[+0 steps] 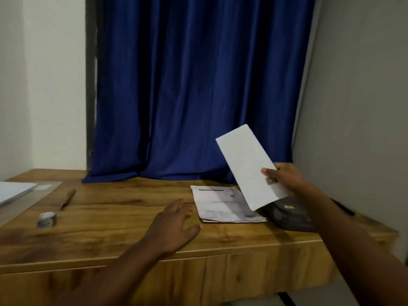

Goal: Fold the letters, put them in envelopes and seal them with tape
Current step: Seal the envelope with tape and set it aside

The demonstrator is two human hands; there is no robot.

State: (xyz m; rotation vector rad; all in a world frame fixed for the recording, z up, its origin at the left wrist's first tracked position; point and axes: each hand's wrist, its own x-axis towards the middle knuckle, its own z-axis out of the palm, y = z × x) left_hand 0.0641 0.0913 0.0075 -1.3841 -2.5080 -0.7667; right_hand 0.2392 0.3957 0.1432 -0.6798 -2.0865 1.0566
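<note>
My right hand (284,178) holds a white envelope (247,164) by its lower end, tilted up in the air above the right side of the wooden desk (123,208). Under it lies a stack of printed letters or envelopes (220,206) flat on the desk. Just left of that stack my left hand (176,224) hovers over the desk with fingers spread, holding nothing. At the left of the desk a small roll of tape (46,219) stands beside a knife-like tool (67,198).
White sheets (13,191) lie at the far left edge. A dark flat object (289,217) sits at the right under my right forearm. A blue curtain (187,85) hangs behind the desk, a grey wall (357,107) stands close on the right. Drawer fronts run below the front edge.
</note>
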